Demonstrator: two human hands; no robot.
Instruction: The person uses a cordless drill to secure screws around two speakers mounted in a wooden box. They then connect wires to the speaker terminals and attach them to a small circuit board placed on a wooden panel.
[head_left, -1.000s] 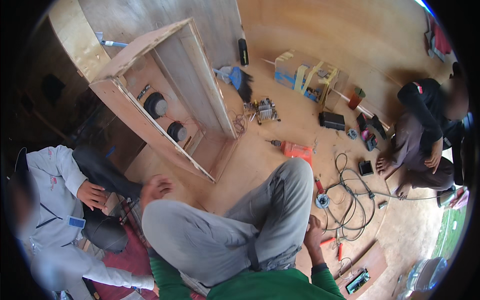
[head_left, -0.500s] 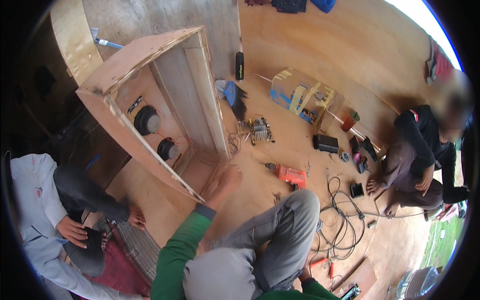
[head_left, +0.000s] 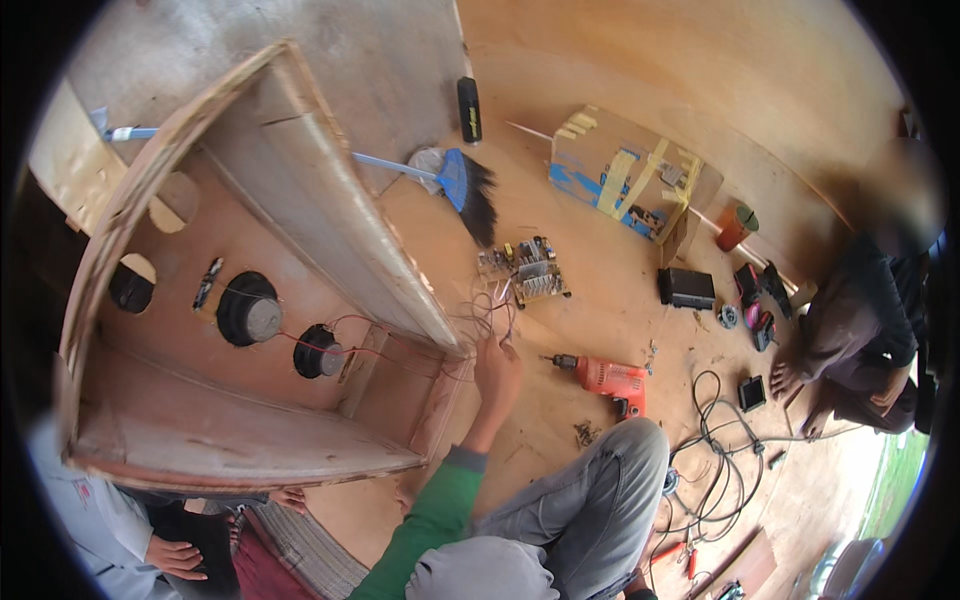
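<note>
- Wires (head_left: 506,298): loose strands lie on the floor between the wooden box's near corner and the circuit board (head_left: 532,270); red strands run from inside the box out toward them.
- Left hand (head_left: 497,372): was over the box's bottom edge half a second ago, now further out at the wires. Fingers curled in close, only slightly parted; cannot tell if they pinch a strand.
- Right hand (head_left: 637,582): only a sliver past the knee (head_left: 640,460), low in view; cannot tell how open or if holding anything.
- Wooden box (head_left: 330,200): looks tipped and turned compared with before, more of the open side showing. Head view has shifted too, can't separate the two.
- Inside: big speaker (head_left: 250,312) and small speaker (head_left: 318,352) on one panel, two cut holes now plain beyond them.
- Meaning, my read: attention is off the box frame and on the wiring; speaker leads easier to see. Thin strands could snag on the box edge.
- Drill (head_left: 612,378): on the floor right of the left hand, untouched.
</note>
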